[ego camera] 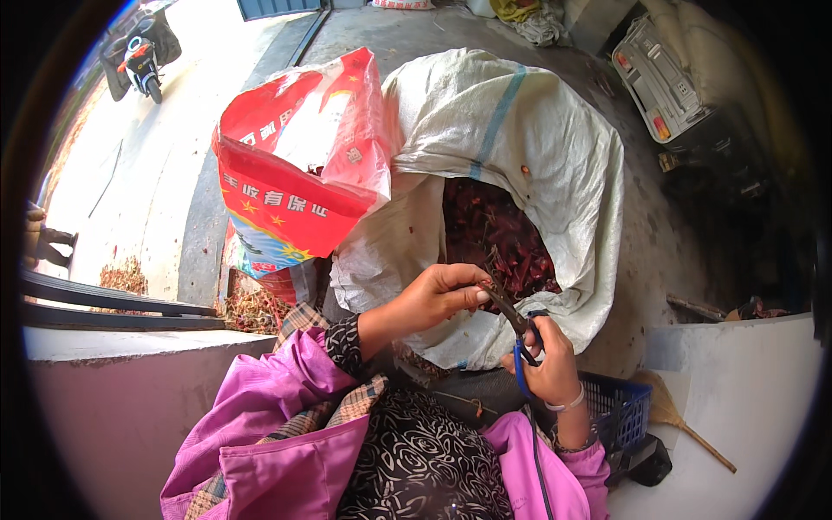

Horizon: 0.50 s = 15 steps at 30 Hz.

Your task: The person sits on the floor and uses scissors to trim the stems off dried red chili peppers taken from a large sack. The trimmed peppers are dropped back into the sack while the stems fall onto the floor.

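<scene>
My right hand (549, 364) grips a pair of scissors (520, 323) by their blue handles, with the blades pointing up and to the left. My left hand (435, 299) pinches a small dried chili (487, 284) between thumb and fingertips, right at the blade tips. Most of that chili is hidden by the fingers. Beneath both hands a large white woven sack (559, 156) gapes wide, its rim rolled back. Dark red dried chilies (494, 227) fill its opening. To the left stands an open red printed sack (292, 188) bearing writing, with a little dark red matter visible inside.
A blue plastic basket (617, 409) and a straw broom (682, 422) are at the lower right. Stem scraps (253, 309) lie at left near a metal rail (117, 305). A three-wheeled vehicle (669, 84) stands upper right, a scooter (141, 65) outside. Someone's legs (55, 246) show far left.
</scene>
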Each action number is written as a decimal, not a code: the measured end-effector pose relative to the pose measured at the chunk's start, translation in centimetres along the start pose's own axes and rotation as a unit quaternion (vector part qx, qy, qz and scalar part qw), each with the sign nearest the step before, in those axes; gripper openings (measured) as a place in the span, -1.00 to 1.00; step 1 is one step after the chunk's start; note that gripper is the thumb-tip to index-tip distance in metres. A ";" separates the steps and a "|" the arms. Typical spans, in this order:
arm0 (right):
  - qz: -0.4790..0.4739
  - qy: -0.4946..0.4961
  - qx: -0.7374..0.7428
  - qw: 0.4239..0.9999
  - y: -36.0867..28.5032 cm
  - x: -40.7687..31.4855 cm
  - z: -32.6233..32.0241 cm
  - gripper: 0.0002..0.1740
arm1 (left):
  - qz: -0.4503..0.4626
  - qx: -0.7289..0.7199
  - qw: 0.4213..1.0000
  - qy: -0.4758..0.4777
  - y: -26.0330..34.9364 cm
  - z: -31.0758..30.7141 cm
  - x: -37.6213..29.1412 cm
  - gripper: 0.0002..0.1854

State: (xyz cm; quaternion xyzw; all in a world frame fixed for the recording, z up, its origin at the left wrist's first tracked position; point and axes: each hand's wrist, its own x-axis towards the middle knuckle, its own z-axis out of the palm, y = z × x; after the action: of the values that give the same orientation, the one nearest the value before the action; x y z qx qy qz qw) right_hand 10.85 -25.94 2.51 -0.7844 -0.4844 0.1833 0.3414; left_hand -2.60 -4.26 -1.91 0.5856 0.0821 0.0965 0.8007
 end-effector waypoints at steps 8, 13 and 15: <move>-0.028 -0.008 -0.071 0.997 -0.7 0.6 -0.5 -0.30 | -0.029 -0.025 0.999 -0.022 -0.3 -0.4 -0.1 -0.83; -0.023 0.020 -0.066 0.997 -0.8 0.6 0.5 -0.38 | -0.048 -0.046 0.998 -0.015 -0.1 -0.3 0.1 -0.83; -0.009 0.028 -0.063 0.998 -0.7 0.4 1.0 -0.41 | -0.056 -0.040 0.997 -0.020 -0.1 -0.3 0.2 -0.82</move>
State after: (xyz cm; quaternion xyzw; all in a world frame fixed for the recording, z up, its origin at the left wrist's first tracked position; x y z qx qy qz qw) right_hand 10.00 -25.02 2.29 -0.8047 -0.4925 0.1270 0.3063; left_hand -2.47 -3.91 -2.08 0.5495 0.0951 0.0425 0.8290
